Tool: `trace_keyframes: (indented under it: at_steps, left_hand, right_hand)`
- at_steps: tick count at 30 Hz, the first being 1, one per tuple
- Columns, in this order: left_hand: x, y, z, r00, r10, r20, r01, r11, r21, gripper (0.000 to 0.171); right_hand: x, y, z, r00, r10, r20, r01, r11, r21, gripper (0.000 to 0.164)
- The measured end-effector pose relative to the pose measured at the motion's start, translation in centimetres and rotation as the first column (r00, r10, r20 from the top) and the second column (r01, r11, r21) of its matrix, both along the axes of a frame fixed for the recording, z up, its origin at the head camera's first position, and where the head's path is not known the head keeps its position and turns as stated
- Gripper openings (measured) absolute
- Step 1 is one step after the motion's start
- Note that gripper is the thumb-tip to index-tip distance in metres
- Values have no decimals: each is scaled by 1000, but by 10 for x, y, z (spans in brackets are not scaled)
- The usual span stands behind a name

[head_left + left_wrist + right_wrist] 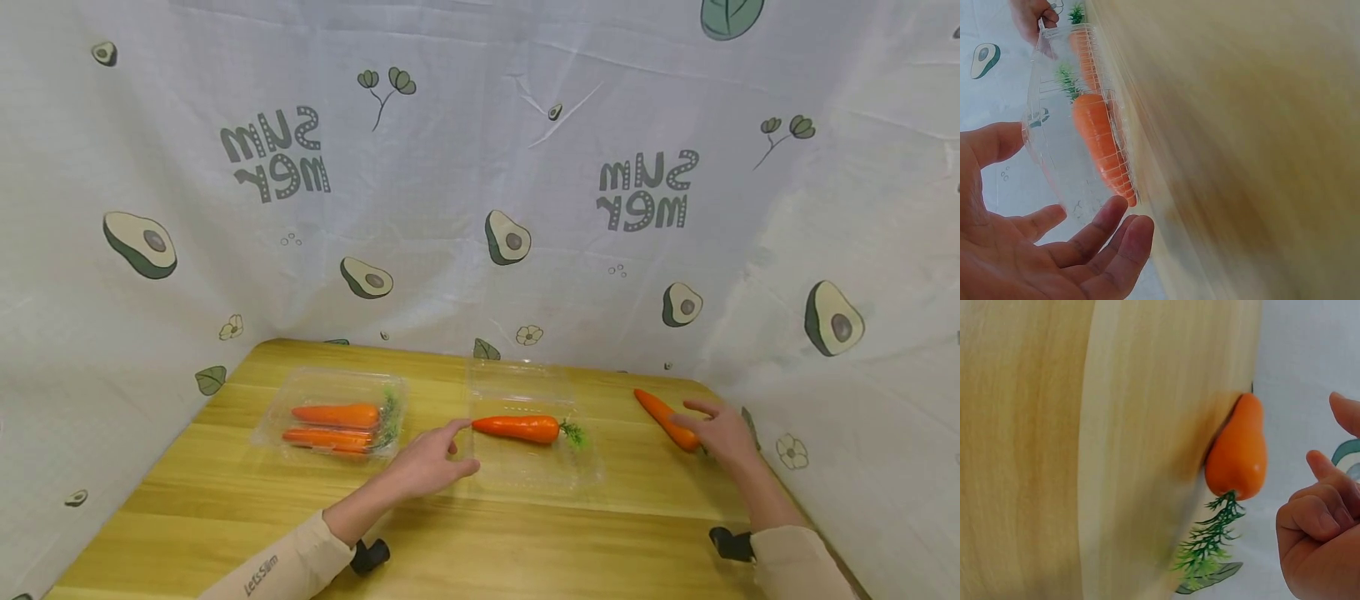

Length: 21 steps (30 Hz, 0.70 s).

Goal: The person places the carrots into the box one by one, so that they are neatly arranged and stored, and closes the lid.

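Observation:
My left hand [435, 462] is at the left edge of an open clear plastic box [525, 471], holding nothing. Its index fingertip reaches that edge, beside the tip of a carrot [517, 428] lying in the box. In the left wrist view, spread fingers [1129, 244] show near the box and carrot [1100, 137]; whether they touch it is hard to tell. Over at the right, my right hand [723, 433] hovers by another carrot [663, 417] on the table. The right wrist view shows a gap between the hand [1322, 531] and this carrot [1238, 453] with its green top [1210, 544].
Left of the open box, a second clear plastic box [273, 425] holds carrots [337, 415] with green tops. The wooden table [450, 542] is bounded at the back and sides by a white curtain [435, 167] printed with avocados.

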<state>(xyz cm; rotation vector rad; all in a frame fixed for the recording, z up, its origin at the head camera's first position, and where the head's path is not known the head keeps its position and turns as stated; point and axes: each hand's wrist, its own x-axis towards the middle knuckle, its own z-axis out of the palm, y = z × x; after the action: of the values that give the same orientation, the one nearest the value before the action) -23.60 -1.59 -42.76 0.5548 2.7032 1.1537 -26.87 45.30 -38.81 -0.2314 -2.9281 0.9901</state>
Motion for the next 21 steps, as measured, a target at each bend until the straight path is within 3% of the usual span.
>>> trace_keyframes:
  at_steps: [12,21]
  left_hand:
    - [-2,3,3,1000,4,14,-4,1000,18,73]
    - [-2,3,3,1000,5,27,-5,1000,23,73]
  right_hand:
    - [-12,18,-7,994,-89,63,92,994,-52,87]
    - [-14,24,-14,993,-86,82,91,993,-71,85]
